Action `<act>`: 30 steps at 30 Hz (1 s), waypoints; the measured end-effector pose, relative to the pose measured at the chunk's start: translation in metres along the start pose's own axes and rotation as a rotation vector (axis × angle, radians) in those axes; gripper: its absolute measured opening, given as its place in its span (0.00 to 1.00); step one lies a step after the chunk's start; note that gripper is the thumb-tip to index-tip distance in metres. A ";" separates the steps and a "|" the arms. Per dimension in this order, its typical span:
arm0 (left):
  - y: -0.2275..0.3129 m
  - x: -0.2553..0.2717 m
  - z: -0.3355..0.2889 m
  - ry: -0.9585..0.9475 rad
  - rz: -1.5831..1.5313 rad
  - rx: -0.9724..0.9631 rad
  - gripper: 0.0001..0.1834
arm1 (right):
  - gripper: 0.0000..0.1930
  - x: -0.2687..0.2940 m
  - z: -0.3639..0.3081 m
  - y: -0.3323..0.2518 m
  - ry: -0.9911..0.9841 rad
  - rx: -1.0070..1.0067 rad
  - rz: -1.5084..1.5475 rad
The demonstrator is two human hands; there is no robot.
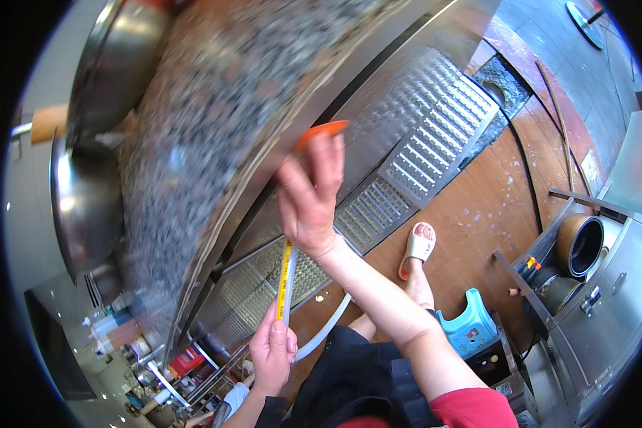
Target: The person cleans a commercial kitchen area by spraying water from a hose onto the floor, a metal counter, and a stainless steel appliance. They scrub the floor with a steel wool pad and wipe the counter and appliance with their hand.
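Note:
My left hand [270, 353] is closed round a clear hose [284, 282] with a yellow stripe along it. From there the hose runs up to my right wrist, and its upper end is hidden. A pale length of hose curves away beside my left hand. Raised against the metal front edge of the counter [192, 121], my right hand [308, 196] has its fingers bent at a thin, flat orange piece [328, 131]. The fingers cover part of this piece, so its kind does not show. The speckled stone countertop is blurred.
Metal bowls [89, 207] stand along the counter's far side. Below the counter lie slotted metal grates [435, 135] on a brown tiled floor [478, 207]. A blue stool [469, 324] is near my legs. Pots [579, 245] sit in a steel cabinet at right; a black cable [524, 153] crosses the floor.

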State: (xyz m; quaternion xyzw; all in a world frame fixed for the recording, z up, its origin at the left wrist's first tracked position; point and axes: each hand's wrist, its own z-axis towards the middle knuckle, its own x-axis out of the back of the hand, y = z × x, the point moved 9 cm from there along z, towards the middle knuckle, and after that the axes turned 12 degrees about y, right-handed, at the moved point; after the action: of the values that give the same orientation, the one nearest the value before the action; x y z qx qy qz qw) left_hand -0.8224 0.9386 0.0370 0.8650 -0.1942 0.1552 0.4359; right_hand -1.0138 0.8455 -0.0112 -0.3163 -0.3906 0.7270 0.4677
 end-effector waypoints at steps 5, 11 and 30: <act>-0.048 0.051 -0.005 -0.012 0.012 0.013 0.23 | 0.12 -0.034 -0.050 -0.097 -0.589 0.796 -0.083; -0.082 0.088 -0.011 -0.026 -0.265 -0.046 0.22 | 0.06 -0.035 -0.016 -0.094 -0.200 0.723 -0.349; -0.069 0.107 -0.054 0.321 -0.444 0.099 0.13 | 0.11 -0.040 -0.151 -0.099 -0.197 -0.191 0.167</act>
State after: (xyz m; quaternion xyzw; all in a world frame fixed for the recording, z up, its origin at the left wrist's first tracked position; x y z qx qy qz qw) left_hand -0.7014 0.9983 0.0667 0.8710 0.0792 0.2002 0.4416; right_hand -0.8322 0.8745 0.0032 -0.3178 -0.4746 0.7503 0.3328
